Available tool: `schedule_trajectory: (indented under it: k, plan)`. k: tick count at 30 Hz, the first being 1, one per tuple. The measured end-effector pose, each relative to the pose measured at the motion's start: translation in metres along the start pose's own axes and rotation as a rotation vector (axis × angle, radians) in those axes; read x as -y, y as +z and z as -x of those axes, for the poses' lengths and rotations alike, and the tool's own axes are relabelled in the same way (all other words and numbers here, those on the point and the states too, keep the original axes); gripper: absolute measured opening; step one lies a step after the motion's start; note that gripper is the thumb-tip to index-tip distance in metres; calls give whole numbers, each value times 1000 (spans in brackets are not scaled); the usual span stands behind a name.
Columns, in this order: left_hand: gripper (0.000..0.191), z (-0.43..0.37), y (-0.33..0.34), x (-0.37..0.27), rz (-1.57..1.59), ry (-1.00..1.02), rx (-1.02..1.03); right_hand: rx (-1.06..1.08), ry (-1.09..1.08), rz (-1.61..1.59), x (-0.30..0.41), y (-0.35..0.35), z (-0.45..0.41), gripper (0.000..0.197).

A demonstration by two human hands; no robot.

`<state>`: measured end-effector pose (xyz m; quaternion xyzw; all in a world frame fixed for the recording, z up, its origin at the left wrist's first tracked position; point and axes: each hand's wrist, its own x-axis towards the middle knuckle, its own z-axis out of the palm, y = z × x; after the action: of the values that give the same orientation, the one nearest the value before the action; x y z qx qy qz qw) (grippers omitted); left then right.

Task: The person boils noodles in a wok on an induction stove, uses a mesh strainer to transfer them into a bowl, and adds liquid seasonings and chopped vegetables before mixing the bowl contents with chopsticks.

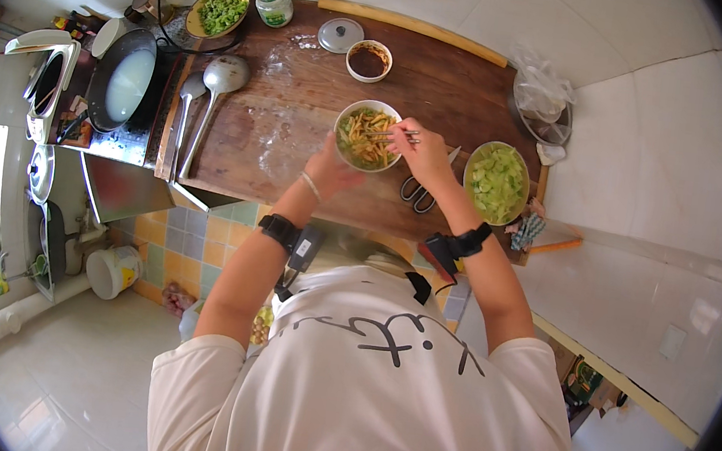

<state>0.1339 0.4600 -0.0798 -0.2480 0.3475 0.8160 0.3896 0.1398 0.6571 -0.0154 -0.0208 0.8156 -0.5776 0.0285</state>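
A white bowl (371, 104) holds pale yellow-brown strips over chopped greens. My left hand (334, 170) grips the bowl's near left side, thumb along the rim and fingers blurred below it. In my right hand (421, 153) is a pair of chopsticks (379, 137), their tips among the strips. Scissors (419, 195) with dark handles lie just under my right wrist, blades partly hidden. To the right of that forearm stands a bowl of sliced light-green vegetable (498, 182). Beyond the white bowl is a small white bowl of dark sauce (367, 62).
On the wooden board (290, 144) lie a ladle (216, 85), a spatula (185, 112) and a metal lid (340, 35). A glass jar (273, 7) and a bowl of chopped greens (220, 12) stand behind. A wok (124, 85) with whitish liquid sits left on the stove.
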Motion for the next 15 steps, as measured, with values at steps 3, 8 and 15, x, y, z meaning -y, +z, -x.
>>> schedule_trajectory:
  k: [3,8,15]
  plan:
    - [60,0,-3,0,-5,14,4,-80,27,139,17,-21,1,18]
    - [60,0,6,0,-25,24,-21,-110,92,124,-35,-13,-7,16]
    - [61,12,22,-1,54,44,32,-91,73,-27,-6,6,-7,16]
